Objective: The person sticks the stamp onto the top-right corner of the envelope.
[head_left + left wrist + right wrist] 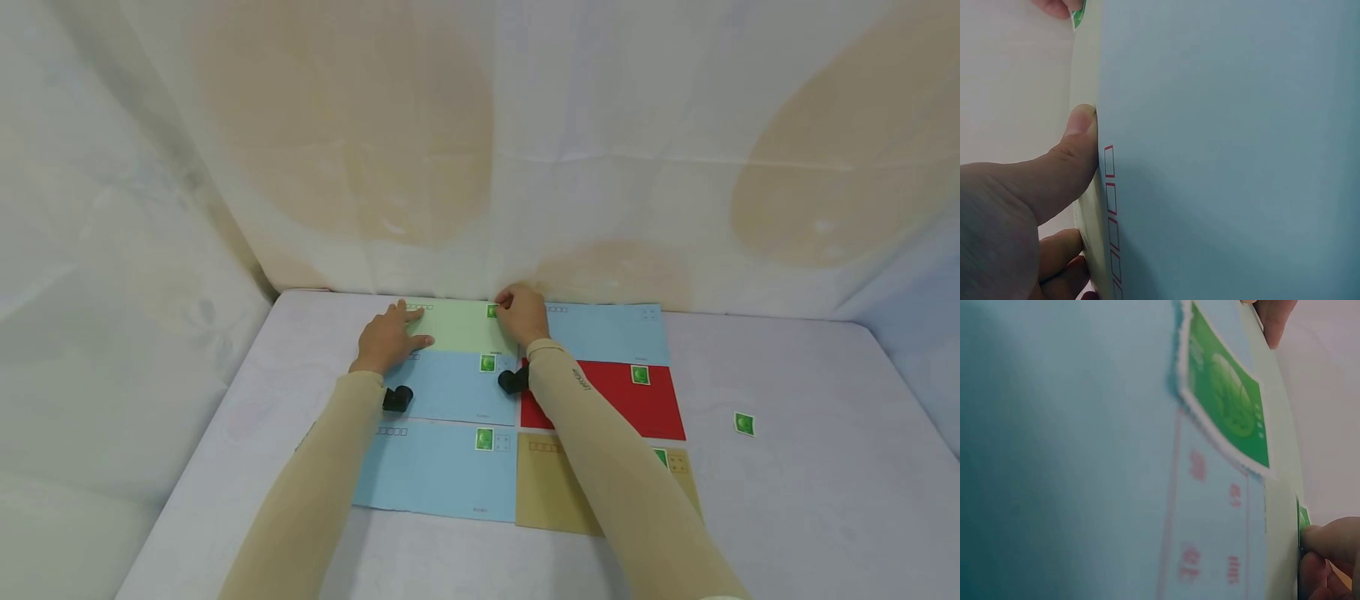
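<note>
A pale green envelope (465, 327) lies at the far left of the laid-out envelopes. With fingers and thumb spread, my left hand (382, 337) rests on its left end. At its upper right corner my right hand (525, 315) pinches a green stamp (491, 311) between thumb and finger. The right wrist view shows that stamp's edge (1304, 517) at the fingertips, most of it hidden. Just below lies a blue envelope (450, 392) with another green stamp (487, 363) near its upper right corner.
Around these lie another blue envelope (435, 479) with a stamp, a blue one (607, 333) at the back right, a red one (660, 408) and a tan one (555, 483). My right forearm partly covers the last two. One loose stamp (744, 424) lies on the white table (817, 500).
</note>
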